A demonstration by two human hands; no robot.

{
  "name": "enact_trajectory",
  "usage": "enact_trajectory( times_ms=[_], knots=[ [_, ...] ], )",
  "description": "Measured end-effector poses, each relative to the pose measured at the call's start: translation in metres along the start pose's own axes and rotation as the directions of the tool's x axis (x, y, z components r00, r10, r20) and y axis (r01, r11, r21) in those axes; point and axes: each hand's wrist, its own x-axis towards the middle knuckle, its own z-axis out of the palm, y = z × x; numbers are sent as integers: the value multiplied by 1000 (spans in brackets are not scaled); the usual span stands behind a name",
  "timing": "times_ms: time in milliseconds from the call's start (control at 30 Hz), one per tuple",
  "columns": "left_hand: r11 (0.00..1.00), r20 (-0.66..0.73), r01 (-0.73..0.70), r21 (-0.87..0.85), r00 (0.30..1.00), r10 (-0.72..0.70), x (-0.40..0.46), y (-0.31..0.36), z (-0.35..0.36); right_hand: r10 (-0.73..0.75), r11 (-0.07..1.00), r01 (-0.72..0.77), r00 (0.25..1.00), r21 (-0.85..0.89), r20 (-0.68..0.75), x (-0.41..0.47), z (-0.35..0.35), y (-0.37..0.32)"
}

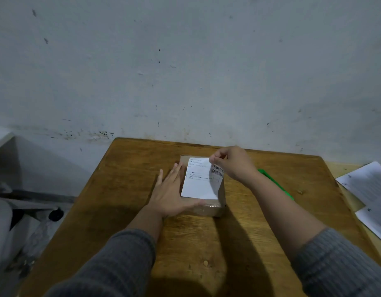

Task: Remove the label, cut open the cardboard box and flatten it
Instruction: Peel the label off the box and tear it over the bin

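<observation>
Your right hand (232,163) pinches the far right corner of the white label (201,181) between thumb and fingertips, and that corner is lifted and curled off the cardboard box (209,207), so the barcode strip bends upward; the rest of the label lies flat on the box top. Your left hand (172,191) is spread wide and flat, gripping nothing, its palm pressed against the left side of the box with the thumb laid along the near edge of the top, touching the tape there. The box sits closed, its label face up, in the far middle part of the wooden table (125,189). Just right of the box, partly hidden behind your right forearm, a green object (277,185) lies on the table; you cannot tell what it is. Farther right of the box, at the table's right edge, lie white printed papers (372,194). Well left of the box, off the table, stands a chair base with a caster (55,214). Beyond the box rises a scuffed grey wall (185,71)
</observation>
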Motion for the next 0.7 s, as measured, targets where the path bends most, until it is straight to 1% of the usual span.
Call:
enact_trajectory(
  times_ms=[67, 133, 233, 300, 333, 367, 400, 433, 467, 500, 567, 633, 700],
  knots=[
    [1000, 10, 16, 5, 1000, -16, -2, 1, -4, 8, 995, -2, 998, 102, -66, 1, -10, -4],
    [999, 8, 30, 24, 1000, -31, -2, 2, -6, 8, 992, 9, 991, 129, -131, 4, -22, -8],
    [998, 15, 51, 37, 999, -51, -3, 5, -7, 39, 990, -24, 993, 139, -109, 5, -27, -10],
    [993, -8, 112, -42, 994, -112, -7, 9, -7, 87, 987, -73, 992, 144, -94, 2, -22, -7],
    [988, -56, 127, -92, 990, -133, -8, 11, -8, 107, 985, -92, 990, 147, -93, 1, -20, -4],
    [987, -138, 111, -112, 982, -126, -10, 14, -10, 123, 981, -107, 988, 160, -94, -1, -18, -2],
    [993, -249, 70, -91, 964, -91, -10, 18, -13, 133, 977, -114, 987, 182, -94, -2, -17, 0],
    [999, -364, 15, -49, 931, -32, -9, 22, -17, 134, 971, -113, 987, 209, -90, -4, -17, 0],
    [999, -452, -36, -13, 892, 26, -8, 26, -21, 127, 967, -105, 989, 233, -81, -6, -16, -2],
    [997, -497, -73, 2, 866, 65, -6, 32, -26, 115, 963, -94, 991, 252, -67, -7, -16, -4],
    [995, -507, -104, 1, 857, 90, -4, 43, -34, 83, 959, -74, 996, 275, -23, -11, -18, -11],
    [996, -501, -90, -17, 863, 69, -4, 48, -38, 55, 952, -63, 998, 300, 35, -15, -22, -19],
    [996, -521, -80, -38, 852, 49, -8, 51, -44, 21, 946, -46, 996, 320, 81, -21, -26, -24]
  ],
)
